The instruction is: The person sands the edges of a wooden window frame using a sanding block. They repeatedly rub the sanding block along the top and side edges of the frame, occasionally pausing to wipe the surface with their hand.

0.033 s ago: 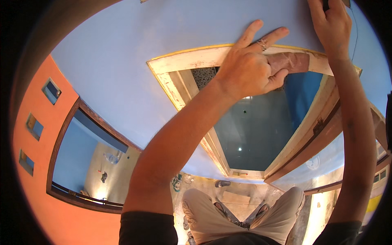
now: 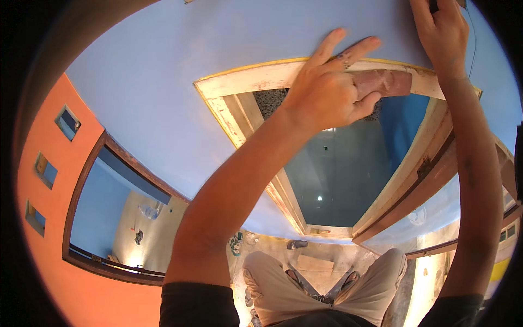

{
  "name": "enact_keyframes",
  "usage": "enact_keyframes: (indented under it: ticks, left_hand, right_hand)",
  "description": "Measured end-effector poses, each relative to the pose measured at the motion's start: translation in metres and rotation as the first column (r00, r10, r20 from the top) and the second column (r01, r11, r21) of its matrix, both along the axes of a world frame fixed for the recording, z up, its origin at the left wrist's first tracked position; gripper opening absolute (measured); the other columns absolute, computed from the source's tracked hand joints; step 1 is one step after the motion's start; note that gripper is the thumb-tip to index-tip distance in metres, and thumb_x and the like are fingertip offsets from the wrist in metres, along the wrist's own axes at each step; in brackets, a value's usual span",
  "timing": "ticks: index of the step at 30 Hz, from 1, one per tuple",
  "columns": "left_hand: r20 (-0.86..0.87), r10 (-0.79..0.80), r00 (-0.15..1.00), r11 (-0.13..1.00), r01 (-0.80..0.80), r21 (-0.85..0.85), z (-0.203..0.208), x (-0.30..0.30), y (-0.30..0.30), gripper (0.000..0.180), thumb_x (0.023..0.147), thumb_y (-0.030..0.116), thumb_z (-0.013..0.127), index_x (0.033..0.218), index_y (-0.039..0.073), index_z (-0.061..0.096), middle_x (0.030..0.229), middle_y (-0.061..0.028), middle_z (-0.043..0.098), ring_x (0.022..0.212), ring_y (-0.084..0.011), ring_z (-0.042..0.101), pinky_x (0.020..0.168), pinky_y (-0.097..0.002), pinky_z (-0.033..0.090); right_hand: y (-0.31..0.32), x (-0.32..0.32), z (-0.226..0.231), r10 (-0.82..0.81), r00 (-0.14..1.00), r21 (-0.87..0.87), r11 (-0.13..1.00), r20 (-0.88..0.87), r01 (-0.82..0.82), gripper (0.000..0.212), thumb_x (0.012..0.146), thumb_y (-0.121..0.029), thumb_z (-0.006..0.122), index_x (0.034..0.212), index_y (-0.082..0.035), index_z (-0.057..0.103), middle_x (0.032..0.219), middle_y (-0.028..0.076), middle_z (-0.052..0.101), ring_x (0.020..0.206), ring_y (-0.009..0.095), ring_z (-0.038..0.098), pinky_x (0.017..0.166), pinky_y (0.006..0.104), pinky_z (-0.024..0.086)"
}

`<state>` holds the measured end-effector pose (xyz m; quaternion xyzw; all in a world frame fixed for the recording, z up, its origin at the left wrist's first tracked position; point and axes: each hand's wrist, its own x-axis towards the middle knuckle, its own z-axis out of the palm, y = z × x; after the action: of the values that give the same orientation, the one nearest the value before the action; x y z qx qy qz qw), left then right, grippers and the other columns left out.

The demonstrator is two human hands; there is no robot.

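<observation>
My left hand [image 2: 327, 92] presses a reddish-brown piece of sandpaper [image 2: 388, 83] against the pale wooden top bar of a door frame [image 2: 256, 80]. Its thumb and folded fingers pinch the sheet's left end, while two fingers, one with a ring, stretch out over the blue wall [image 2: 245, 32]. Higher up, at the upper right, my right hand [image 2: 444, 30] is closed round something dark, mostly hidden by the fingers and cut off by the picture's edge. My right forearm passes in front of the frame's right corner.
Below the frame's top bar is a doorway with a dark grey floor [image 2: 338, 174]. An orange wall [image 2: 43, 131] with small square openings and a dark-framed doorway [image 2: 81, 191] stands left. Dark footwear [image 2: 297, 244] and a flat board [image 2: 315, 264] lie on the floor near my legs.
My left hand has shifted slightly left along the top bar with the sandpaper. My right hand stays in nearly the same place.
</observation>
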<state>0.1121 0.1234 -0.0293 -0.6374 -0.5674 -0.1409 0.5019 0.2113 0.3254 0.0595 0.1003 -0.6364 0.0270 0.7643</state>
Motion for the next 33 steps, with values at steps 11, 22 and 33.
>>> enact_keyframes:
  ticks: [11, 22, 33]
  left_hand:
    - [0.030, 0.432, 0.901, 0.898, -0.433, 0.076, -0.032, -0.082, -0.196, 0.030, 0.101, 0.024, 0.070, 0.125, 0.008, 0.077, 0.142, -0.0126, 0.071, 0.152, -0.0362, 0.047, 0.125, -0.0618, 0.025]
    - [0.011, 0.151, 0.988, 0.979, -0.152, 0.138, -0.025, 0.003, 0.012, 0.034, 0.098, 0.032, 0.074, 0.125, 0.012, 0.078, 0.140, -0.0071, 0.072, 0.149, -0.0330, 0.049, 0.122, -0.0618, 0.034]
    - [0.319, 0.339, 0.885, 0.863, -0.428, 0.270, -0.098, -0.054, -0.101, 0.038, 0.097, 0.019, 0.070, 0.132, 0.004, 0.074, 0.151, -0.0107, 0.065, 0.156, -0.0393, 0.040, 0.129, -0.0588, 0.022]
  right_hand:
    - [0.014, -0.013, 0.009, 0.072, 0.991, 0.127, 0.990, -0.112, -0.058, 0.024, 0.087, -0.001, 0.059, 0.110, 0.001, 0.061, 0.098, 0.019, 0.066, 0.091, 0.034, 0.065, 0.085, 0.0419, 0.053]
    - [0.018, -0.015, 0.011, 0.099, 0.986, 0.174, 0.982, -0.133, -0.075, 0.023, 0.086, -0.001, 0.059, 0.108, 0.000, 0.062, 0.096, 0.018, 0.065, 0.090, 0.033, 0.064, 0.084, 0.0410, 0.052]
    - [0.017, 0.000, 0.008, -0.011, 0.997, 0.113, 0.993, -0.079, 0.020, 0.023, 0.084, 0.000, 0.060, 0.107, 0.000, 0.063, 0.088, 0.016, 0.062, 0.079, 0.032, 0.060, 0.076, 0.0410, 0.050]
